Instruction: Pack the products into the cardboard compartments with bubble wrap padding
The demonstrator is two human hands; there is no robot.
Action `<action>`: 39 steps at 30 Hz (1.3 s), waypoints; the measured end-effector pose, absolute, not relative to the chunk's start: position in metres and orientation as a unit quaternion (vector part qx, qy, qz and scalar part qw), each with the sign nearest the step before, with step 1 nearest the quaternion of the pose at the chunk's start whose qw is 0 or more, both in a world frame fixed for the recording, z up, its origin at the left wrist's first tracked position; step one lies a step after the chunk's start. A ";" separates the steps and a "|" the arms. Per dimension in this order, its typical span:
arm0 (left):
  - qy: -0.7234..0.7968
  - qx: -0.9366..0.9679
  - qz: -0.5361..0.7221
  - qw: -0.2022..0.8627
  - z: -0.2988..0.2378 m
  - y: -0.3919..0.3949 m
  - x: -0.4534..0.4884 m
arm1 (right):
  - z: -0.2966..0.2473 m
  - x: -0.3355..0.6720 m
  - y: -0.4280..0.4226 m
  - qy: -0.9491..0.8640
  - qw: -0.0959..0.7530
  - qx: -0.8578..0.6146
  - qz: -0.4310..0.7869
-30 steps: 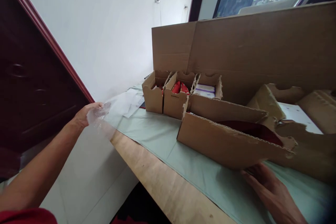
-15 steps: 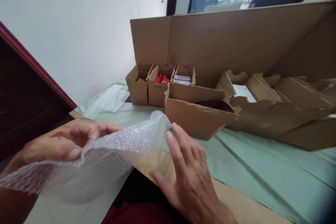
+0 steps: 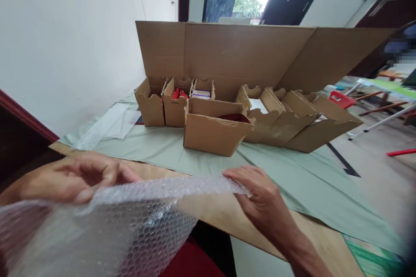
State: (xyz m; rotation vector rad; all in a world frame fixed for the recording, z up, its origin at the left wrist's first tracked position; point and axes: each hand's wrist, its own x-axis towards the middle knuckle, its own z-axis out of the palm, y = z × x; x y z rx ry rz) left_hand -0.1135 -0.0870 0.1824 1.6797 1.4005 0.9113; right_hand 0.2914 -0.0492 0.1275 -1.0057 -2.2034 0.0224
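Observation:
A clear sheet of bubble wrap [image 3: 130, 225] is stretched between my two hands at the near edge of the table. My left hand [image 3: 71, 179] pinches its left top edge, fingers closed on it. My right hand [image 3: 260, 194] grips the right top corner. The sheet hangs down over my lap. Beyond it, an open cardboard tray box [image 3: 211, 132] with something dark red inside stands on a pale green cloth [image 3: 292, 173].
A row of small cardboard compartment boxes [image 3: 165, 104] holds red and white items, backed by a tall cardboard sheet [image 3: 240, 52]. More cardboard trays [image 3: 302, 117] lie to the right. Clear plastic and paper [image 3: 107, 125] lie at the left. The wooden table edge [image 3: 214, 212] is near me.
My view has swung right. Both hands have spread apart, pulling the bubble wrap out flat; my right hand went from touching its edge to gripping the corner.

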 end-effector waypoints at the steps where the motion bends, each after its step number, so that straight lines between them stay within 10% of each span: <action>1: 0.515 0.663 0.278 0.468 0.185 -0.074 -0.108 | 0.130 0.309 -0.051 -0.847 0.328 -0.416 0.037; 5: 0.479 0.653 0.131 0.572 0.179 -0.004 -0.076 | 0.135 0.353 -0.042 -0.817 0.226 -0.513 0.135; 12: 0.611 0.738 0.108 0.265 0.117 0.077 -0.031 | 0.077 0.366 0.029 -0.775 0.108 -0.602 0.159; 19: 0.433 0.874 0.217 0.042 0.055 0.008 0.000 | 0.043 0.363 0.007 -0.770 0.261 -0.577 -0.072; 26: 0.352 0.931 0.047 0.084 -0.003 0.014 0.007 | -0.005 0.344 0.001 -0.850 0.098 -0.517 -0.007; 39: 0.332 0.939 0.037 0.086 0.001 -0.017 -0.009 | 0.021 0.394 -0.086 -0.903 0.080 -0.417 0.070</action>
